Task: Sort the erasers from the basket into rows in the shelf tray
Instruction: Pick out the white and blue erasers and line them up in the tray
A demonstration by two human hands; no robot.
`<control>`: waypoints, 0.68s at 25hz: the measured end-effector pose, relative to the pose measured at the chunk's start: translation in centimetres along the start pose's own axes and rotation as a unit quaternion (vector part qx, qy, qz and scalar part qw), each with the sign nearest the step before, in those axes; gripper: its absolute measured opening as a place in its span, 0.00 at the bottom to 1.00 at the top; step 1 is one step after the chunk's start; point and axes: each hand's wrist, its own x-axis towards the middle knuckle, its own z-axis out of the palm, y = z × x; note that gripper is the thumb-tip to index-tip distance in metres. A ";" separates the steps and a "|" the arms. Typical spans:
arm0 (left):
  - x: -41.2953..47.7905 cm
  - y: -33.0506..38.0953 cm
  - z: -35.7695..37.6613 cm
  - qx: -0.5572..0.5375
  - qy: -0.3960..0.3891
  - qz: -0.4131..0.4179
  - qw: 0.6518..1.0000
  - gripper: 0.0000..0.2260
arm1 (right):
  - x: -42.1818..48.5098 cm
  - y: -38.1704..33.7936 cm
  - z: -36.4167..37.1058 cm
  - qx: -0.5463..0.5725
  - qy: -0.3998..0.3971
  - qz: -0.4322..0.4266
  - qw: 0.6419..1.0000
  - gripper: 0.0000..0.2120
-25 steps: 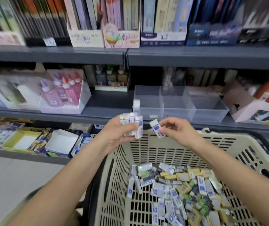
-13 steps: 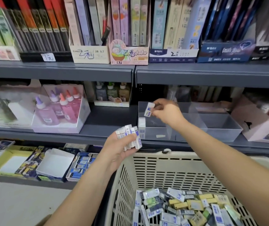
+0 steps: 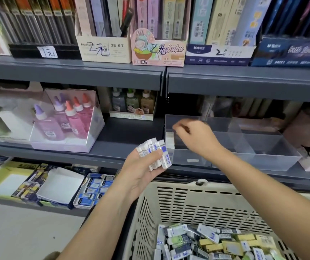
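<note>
Frankly, the right hand point(image 3: 192, 136) is the hardest part to read. Motion blur smears it, its fingers are bunched and curled toward the left, and whether they pinch anything cannot be told. It hangs knuckles-up over the left compartment of the clear shelf tray point(image 3: 263, 158). The forearm slopes back down to the lower right, where the frame cuts it off.

Just left of those fingertips, a small stack of white erasers point(image 3: 169, 139) stands against the tray's left wall. It shows only hazily through the plastic, and its count is unclear.

The left hand point(image 3: 142, 169) is sharper. It is raised in front of the shelf edge, above the near left corner of the basket point(image 3: 188, 201), palm toward the camera. Its thumb lies across a fan of erasers point(image 3: 155, 152), clamping them against the fingers. They stand upright side by side in white and blue wrappers, and the print is too small to read.

Only the upper part of the cream slotted basket shows. The loose erasers point(image 3: 206, 241) heaped inside, in white, blue, green and yellow, run off the bottom edge.
</note>
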 end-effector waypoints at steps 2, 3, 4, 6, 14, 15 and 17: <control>0.0 0.0 0.2 0.021 -0.017 0.004 1.000 0.12 | -1.3 -1.7 -0.8 0.072 -0.026 -0.042 0.996 0.12; -0.1 0.0 0.3 0.039 -0.026 0.005 0.999 0.13 | -2.0 -2.4 -0.9 0.081 -0.069 -0.052 0.993 0.11; -0.1 0.0 0.6 0.053 -0.032 0.007 0.998 0.13 | -2.6 -2.8 -0.9 0.083 -0.101 -0.054 0.990 0.09; 0.0 -0.4 0.9 0.061 -0.029 0.020 0.998 0.12 | -2.8 -2.7 -1.3 0.122 -0.106 -0.024 0.987 0.07; 0.9 -0.8 0.4 0.041 0.065 0.079 0.994 0.11 | 1.1 0.1 -3.5 0.275 0.070 0.123 0.951 0.08; 1.0 -0.9 0.4 0.043 0.064 0.080 0.994 0.11 | 1.5 0.2 -3.2 0.276 0.066 0.136 0.949 0.07; 1.0 -1.0 0.4 0.047 0.060 0.081 0.994 0.11 | 2.0 0.3 -2.8 0.270 0.056 0.151 0.949 0.07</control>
